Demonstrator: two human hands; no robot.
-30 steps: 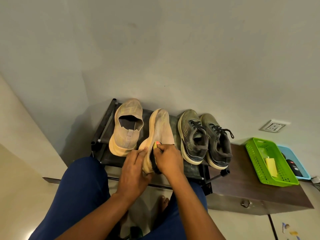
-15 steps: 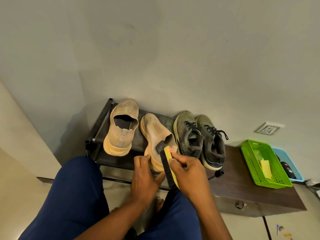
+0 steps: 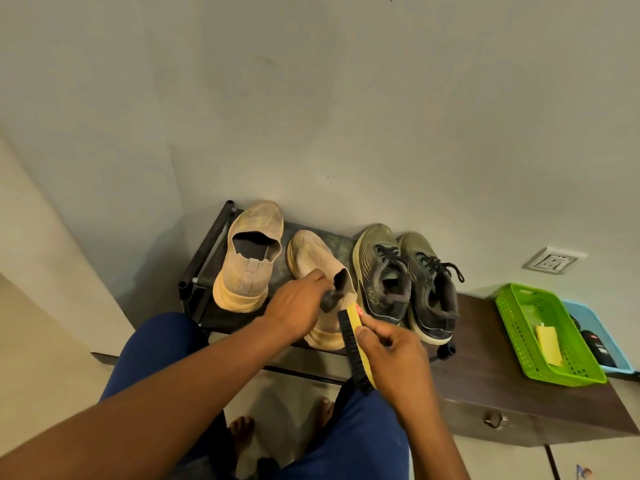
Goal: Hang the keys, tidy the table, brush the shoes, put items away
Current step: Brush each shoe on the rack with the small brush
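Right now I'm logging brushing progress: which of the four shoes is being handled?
The second beige shoe from the left: the left hand touches it, the right hand holds the brush beside it.

blue tray (image 3: 610, 336): half hidden | contents: unclear

Wall (image 3: 346, 98): rose pale grey beyond the fingers (image 3: 388, 341) of the right hand (image 3: 394, 358), faintly scuffed.
Socket (image 3: 554, 261): sat white on the wall, above and well to the right of those fingers.
Rack (image 3: 204, 268): stood black-tubed against the wall, beyond the fingers and to their left.
Drawer knob (image 3: 493, 419): hung as a small metal ring on a dark brown front, below and right of the fingers.
Trousers (image 3: 156, 358): showed blue, below the fingers and to their left.
Bare feet (image 3: 242, 427): rested on the pale floor (image 3: 287, 386), well below the fingers, between the trouser legs.
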